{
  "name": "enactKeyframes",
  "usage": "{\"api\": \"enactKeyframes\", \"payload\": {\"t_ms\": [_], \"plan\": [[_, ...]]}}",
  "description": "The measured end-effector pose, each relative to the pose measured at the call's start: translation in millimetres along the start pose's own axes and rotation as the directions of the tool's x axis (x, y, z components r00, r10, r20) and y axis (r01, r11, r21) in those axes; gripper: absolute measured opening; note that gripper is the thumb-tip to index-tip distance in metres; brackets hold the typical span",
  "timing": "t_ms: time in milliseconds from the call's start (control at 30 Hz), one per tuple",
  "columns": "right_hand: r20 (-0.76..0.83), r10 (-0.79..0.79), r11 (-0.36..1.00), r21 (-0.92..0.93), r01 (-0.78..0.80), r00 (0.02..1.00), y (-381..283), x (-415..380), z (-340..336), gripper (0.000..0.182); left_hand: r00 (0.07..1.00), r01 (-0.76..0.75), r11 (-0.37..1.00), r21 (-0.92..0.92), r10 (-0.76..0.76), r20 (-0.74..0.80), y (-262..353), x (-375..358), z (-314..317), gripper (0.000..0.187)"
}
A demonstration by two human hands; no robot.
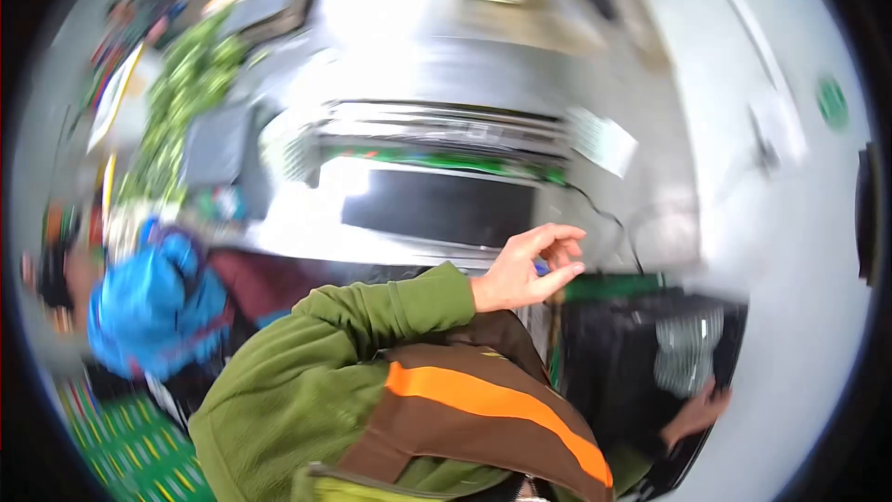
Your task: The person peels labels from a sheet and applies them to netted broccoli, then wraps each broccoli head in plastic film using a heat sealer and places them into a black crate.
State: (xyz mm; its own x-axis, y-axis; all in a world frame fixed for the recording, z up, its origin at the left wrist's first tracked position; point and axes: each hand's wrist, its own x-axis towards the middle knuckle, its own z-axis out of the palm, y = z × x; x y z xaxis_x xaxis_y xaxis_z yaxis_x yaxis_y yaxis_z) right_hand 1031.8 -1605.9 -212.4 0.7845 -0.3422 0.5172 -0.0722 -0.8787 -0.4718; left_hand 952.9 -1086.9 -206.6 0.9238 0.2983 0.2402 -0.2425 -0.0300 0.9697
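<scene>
Blue small item (541, 269) sat pinched between fingertips of the left hand (525, 271), raised before a steel machine (437, 130). Right hand (695, 416) lay flat on a black bin (613, 363) below.

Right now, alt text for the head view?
Blurred fisheye shot: a green-sleeved hand pinches a small blue object before a steel machine. The other hand touches a black bin lower right.
</scene>
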Motion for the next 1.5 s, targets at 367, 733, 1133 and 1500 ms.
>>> {"api": "enactKeyframes", "payload": {"t_ms": [367,733,1133,1500], "plan": [[0.648,-0.759,0.566,0.606,-0.558,-0.066,-574,-226,171,0.041,0.142,0.521,0.853,0.033,-0.049,-0.989,-105,-180,-338,0.037],[0.398,-0.789,0.332,0.917,0.22,-0.468,-817,-513,367,0.095,0.046,0.045,0.712,-0.7,-0.702,-0.711,-122,-116,-442,0.114],[0.398,-0.472,0.481,0.864,0.148,-0.787,-833,-513,400,0.107,0.264,0.732,0.681,-0.006,-0.293,-0.919,-134,-148,-472,0.086],[0.465,-0.476,0.53,0.829,0.179,-0.746,-834,-519,398,0.109,0.049,0.295,0.941,-0.166,-0.188,-0.981,-172,-136,-471,0.026]]}}
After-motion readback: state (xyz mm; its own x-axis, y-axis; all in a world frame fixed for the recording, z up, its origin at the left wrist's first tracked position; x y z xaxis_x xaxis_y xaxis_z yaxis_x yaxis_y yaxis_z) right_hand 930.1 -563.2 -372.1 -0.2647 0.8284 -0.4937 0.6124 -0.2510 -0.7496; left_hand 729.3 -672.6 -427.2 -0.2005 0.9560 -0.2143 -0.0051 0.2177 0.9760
